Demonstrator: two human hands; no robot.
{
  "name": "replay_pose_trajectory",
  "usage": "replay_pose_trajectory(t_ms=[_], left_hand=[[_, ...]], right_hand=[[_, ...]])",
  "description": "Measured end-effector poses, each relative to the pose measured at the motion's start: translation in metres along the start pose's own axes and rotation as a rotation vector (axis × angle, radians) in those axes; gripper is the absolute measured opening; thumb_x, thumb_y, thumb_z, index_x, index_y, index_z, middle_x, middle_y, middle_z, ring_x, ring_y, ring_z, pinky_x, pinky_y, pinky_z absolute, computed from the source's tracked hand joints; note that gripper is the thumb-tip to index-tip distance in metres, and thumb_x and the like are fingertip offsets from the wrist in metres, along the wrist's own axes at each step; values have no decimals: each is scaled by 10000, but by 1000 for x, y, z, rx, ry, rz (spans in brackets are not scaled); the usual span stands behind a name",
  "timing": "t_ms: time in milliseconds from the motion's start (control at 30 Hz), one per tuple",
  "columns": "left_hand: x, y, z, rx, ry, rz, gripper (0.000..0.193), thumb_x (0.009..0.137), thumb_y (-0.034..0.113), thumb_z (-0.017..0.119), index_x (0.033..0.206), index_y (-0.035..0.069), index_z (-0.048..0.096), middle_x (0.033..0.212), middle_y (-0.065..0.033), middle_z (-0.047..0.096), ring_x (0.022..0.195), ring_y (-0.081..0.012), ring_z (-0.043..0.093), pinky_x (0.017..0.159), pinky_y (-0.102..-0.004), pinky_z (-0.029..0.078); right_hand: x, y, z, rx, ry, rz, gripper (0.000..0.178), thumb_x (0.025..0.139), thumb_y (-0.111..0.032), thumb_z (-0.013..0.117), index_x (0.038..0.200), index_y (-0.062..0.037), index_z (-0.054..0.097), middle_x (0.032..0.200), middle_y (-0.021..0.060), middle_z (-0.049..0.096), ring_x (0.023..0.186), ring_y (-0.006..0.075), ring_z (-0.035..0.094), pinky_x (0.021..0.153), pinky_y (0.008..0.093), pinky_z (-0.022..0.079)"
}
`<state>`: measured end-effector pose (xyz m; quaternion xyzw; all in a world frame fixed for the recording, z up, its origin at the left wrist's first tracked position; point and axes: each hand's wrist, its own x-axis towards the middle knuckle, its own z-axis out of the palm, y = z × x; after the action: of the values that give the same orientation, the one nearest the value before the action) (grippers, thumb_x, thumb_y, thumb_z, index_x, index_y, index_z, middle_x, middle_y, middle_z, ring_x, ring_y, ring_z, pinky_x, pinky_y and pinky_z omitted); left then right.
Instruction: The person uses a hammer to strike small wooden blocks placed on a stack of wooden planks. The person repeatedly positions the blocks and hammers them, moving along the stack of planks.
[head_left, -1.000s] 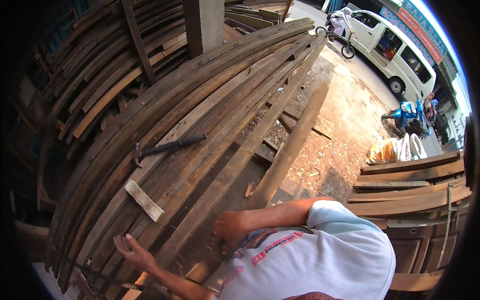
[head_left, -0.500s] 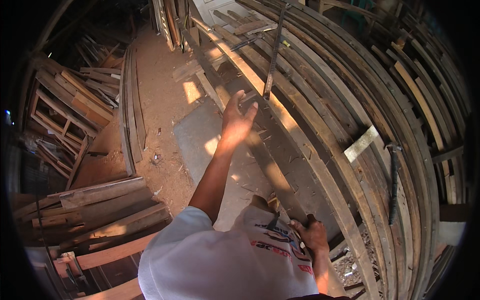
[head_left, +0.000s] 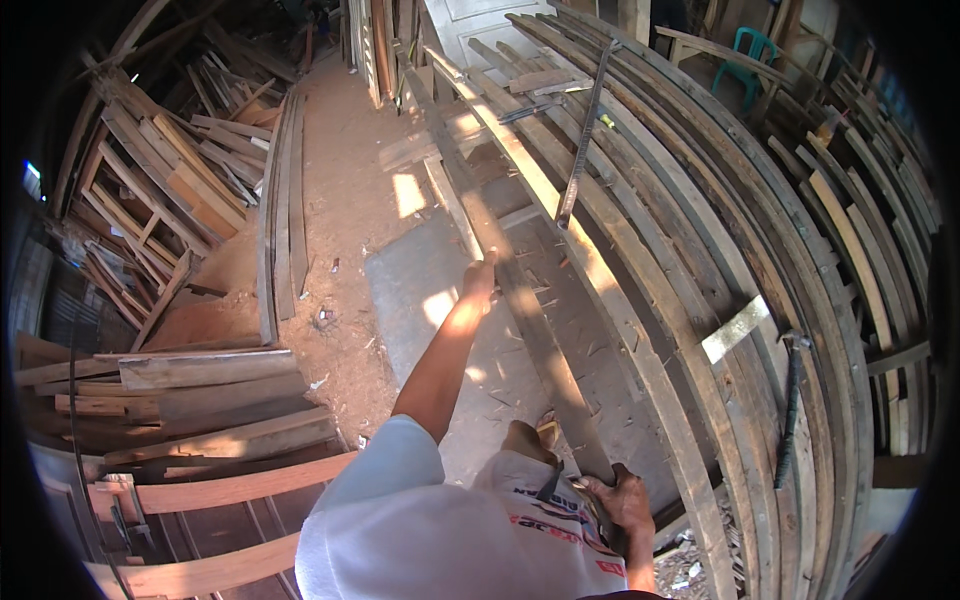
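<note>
Because the long plank (head_left: 537, 335) ran between the two hands and on past the left one, its far end could have dipped or twisted if one grip had slackened before the other. Thin spikes (head_left: 545, 290), apparently nails, showed beside it between the hands, and a sliding palm might have caught one; whether they were fixed or loose was unclear. The left hand (head_left: 481, 282) was curled closed at the plank's left edge, its fingers mostly hidden. The right hand (head_left: 625, 500), nearer the body, touched the near part with thumb and fingers parted; how firmly it clasped the underside could not be told. Below both hands lay a grey sheet (head_left: 400, 262). To their right ran a sunlit beam (head_left: 605, 285), where a dark metal bar (head_left: 587, 140) rested beyond the left hand, liable to slip if bumped. Farther right lay a hammer (head_left: 790, 410).
</note>
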<state>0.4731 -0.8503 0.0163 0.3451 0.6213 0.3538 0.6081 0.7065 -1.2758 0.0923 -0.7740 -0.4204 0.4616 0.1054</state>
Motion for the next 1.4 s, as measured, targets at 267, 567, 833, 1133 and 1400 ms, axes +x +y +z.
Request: replay_pose_trajectory(t_ms=[267, 567, 833, 1133, 1400], left_hand=[[41, -58, 33, 273, 300, 19, 1069, 910, 827, 553, 1370, -138, 573, 1345, -323, 644, 1245, -472, 627, 997, -576, 499], [-58, -122, 50, 142, 241, 136, 1063, 887, 846, 575, 1174, -174, 649, 1156, -326, 696, 1113, -441, 672, 982, -497, 512], [-239, -189, 94, -131, -93, -18, 899, 893, 703, 728, 1350, -62, 609, 1226, -138, 674, 1124, -197, 613, 978, -357, 495], [-391, -266, 106, -70, -475, -70, 741, 940, 623, 725, 1312, -13, 643, 1201, -92, 680, 1124, -187, 615, 993, -346, 486], [-299, -286, 34, -236, -864, -362, 950, 983, 810, 392, 1491, 9, 446, 1439, -215, 581, 1326, -311, 575, 1098, -490, 479]], right_hand=[[-14, 9, 7, 27, 79, -52, 739, 783, -597, 846, 1152, 26, 696, 962, 290, 750, 980, 466, 733, 835, 528, 578], [-99, 79, -3, -6, 131, -11, 772, 707, -651, 878, 1043, 26, 723, 882, 266, 757, 874, 462, 751, 748, 494, 596], [-137, 116, -40, -81, 205, -94, 871, 701, -659, 889, 1166, 49, 687, 1033, 287, 746, 984, 423, 752, 820, 498, 603], [-95, 160, -11, 460, -373, -55, 742, 838, -306, 912, 1407, 39, 583, 1151, 139, 753, 1076, 215, 702, 929, 359, 562], [-141, 167, 0, 317, -140, -3, 609, 862, -303, 884, 1334, 3, 650, 1130, 180, 774, 1069, 232, 728, 942, 372, 563]])
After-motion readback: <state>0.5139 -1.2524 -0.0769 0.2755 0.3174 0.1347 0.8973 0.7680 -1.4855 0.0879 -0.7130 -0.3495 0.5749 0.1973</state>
